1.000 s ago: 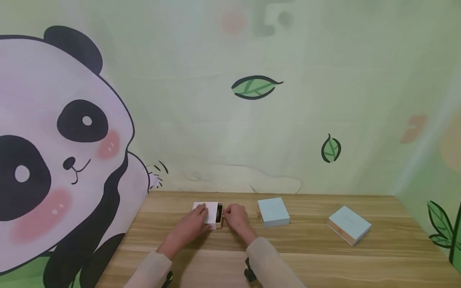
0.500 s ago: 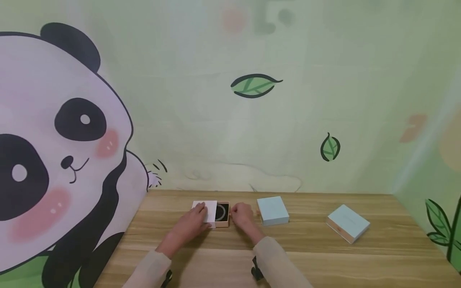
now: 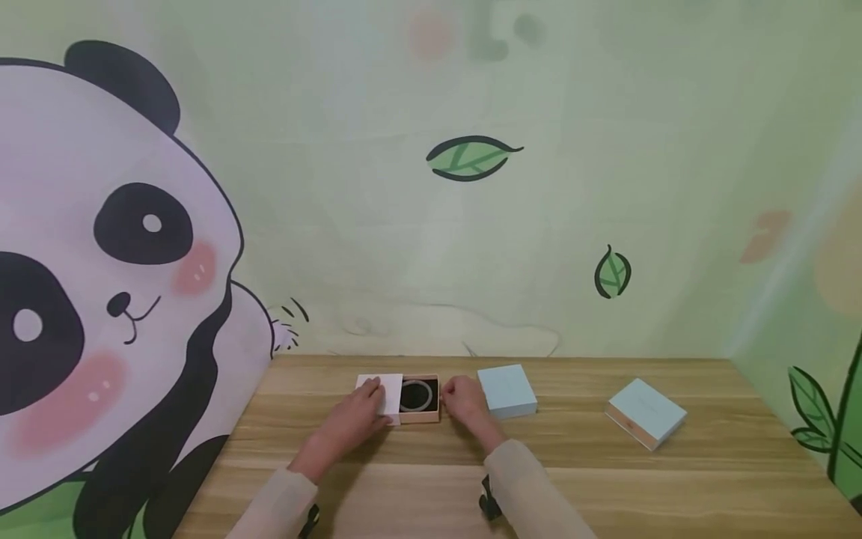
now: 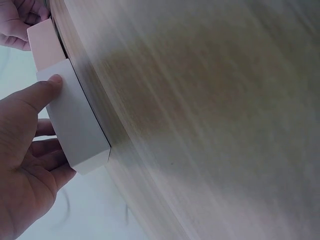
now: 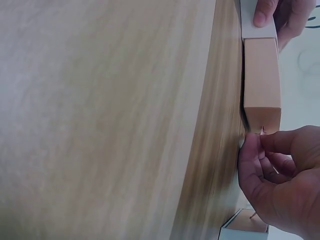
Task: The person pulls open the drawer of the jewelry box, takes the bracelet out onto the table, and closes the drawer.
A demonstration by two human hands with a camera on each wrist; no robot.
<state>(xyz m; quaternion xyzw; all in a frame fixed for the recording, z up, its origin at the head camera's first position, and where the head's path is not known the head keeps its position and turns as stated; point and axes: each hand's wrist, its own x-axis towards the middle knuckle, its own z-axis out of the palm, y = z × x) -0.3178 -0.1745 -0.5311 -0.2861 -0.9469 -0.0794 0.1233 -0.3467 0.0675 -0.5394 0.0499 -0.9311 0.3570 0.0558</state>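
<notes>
A white box sleeve (image 3: 393,388) lies on the table, with a peach inner drawer (image 3: 420,418) slid well out of its right side. Inside the drawer's black lining sits a pale ring-shaped item that looks like a bracelet (image 3: 431,397). My left hand (image 3: 353,415) grips the sleeve; the left wrist view has the thumb on its front wall (image 4: 77,115) and the other fingers across the far side. At the drawer's end, my right hand (image 5: 280,175) pinches a small pull tab (image 5: 261,131) between thumb and forefinger.
Just right of my right hand stands a pale blue box (image 3: 508,389). Farther right, another pale blue box (image 3: 646,412) with a peach side sits at an angle. Behind the wooden table (image 3: 572,449) rises a wall printed with a panda and leaves.
My right hand has moved right, drawing the drawer farther out of the sleeve and uncovering the whole ring. The left hand stays on the sleeve. The head view has shifted slightly.
</notes>
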